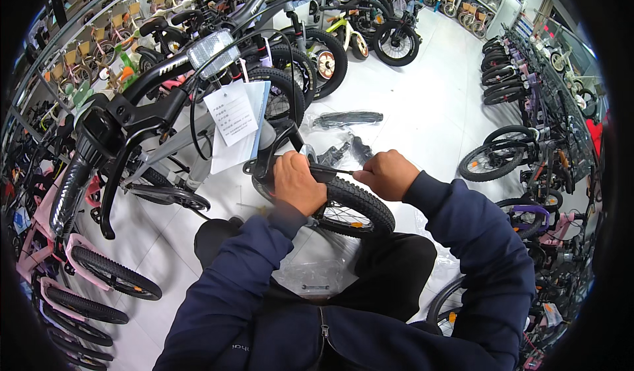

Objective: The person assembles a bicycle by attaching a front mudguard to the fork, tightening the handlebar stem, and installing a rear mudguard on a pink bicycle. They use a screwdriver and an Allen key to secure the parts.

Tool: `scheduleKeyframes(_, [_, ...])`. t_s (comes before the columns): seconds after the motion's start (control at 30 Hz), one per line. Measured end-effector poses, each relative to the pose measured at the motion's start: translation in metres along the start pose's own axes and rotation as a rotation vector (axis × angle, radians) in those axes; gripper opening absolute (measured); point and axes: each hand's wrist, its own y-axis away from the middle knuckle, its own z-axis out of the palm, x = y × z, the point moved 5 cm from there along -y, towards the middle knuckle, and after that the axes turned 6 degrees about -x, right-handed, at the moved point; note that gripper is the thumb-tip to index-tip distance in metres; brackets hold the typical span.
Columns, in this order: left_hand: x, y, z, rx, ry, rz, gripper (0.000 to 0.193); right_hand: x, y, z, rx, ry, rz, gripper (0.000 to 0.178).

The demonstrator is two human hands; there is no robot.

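Note:
A bicycle front wheel point(360, 206) with a black knobby tyre stands between my knees, under a dark fork. My left hand point(299, 183) is closed around something at the top of the wheel by the fork; its fingers hide what it grips. To the right, my right hand point(394, 175) is closed on the end of a thin dark rod point(340, 171), which runs left toward my left hand just above the tyre. Whether the rod is a tool or a bicycle part cannot be told. Left of my hands is the handlebar grip point(72, 183) with its brake lever point(117, 179).
Paper tags point(231, 116) and a clear reflector point(213, 52) hang at the handlebar. Plastic-wrapped black parts point(347, 118) lie on the white floor ahead. A clear bag with a wrench point(316, 286) lies between my legs. Rows of bicycles point(508, 153) line both sides.

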Motion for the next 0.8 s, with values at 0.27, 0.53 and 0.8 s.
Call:
scheduleKeyframes(0.27, [0.001,0.001,-0.001,-0.003,-0.01,0.022,0.04,-0.013,0.024,0.013,0.452,0.515,-0.301,0.021])
scheduleKeyframes(0.53, [0.0,0.002,-0.002,-0.023,-0.022,-0.007,0.037,-0.004,-0.001,0.003,0.086,0.092,-0.072,0.033])
scheduleKeyframes(0.8, [0.001,0.001,-0.005,0.018,0.026,0.03,0.04,-0.015,0.016,0.002,0.3,0.481,-0.244,0.025])
